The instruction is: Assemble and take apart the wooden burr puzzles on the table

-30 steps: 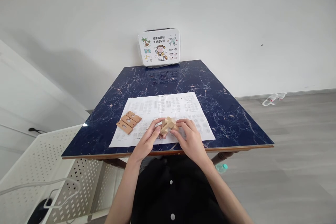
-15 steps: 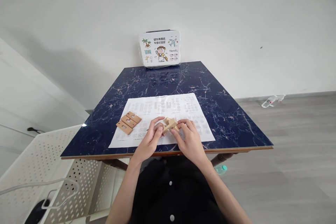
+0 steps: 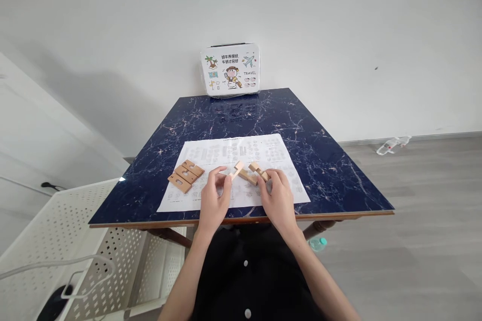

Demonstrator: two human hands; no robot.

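My left hand [image 3: 214, 199] pinches one notched wooden puzzle piece [image 3: 236, 170] just above the printed instruction sheet [image 3: 233, 153]. My right hand [image 3: 276, 195] is closed on two more wooden pieces [image 3: 256, 173] that still hang together, close to the right of the left hand's piece. Three flat notched wooden pieces [image 3: 186, 175] lie side by side on the sheet's left edge, a little left of my left hand. All of this rests on a dark blue marble-patterned table [image 3: 320, 160].
A white case with cartoon travel pictures [image 3: 230, 69] stands against the wall at the table's far edge. A white perforated basket [image 3: 56, 241] sits on the floor at the left. A plastic bottle [image 3: 391, 144] lies on the floor at the right.
The assembled wooden cluster between my hands has come apart: my left hand has drawn one piece off to the left, and my right hand keeps the other pieces.
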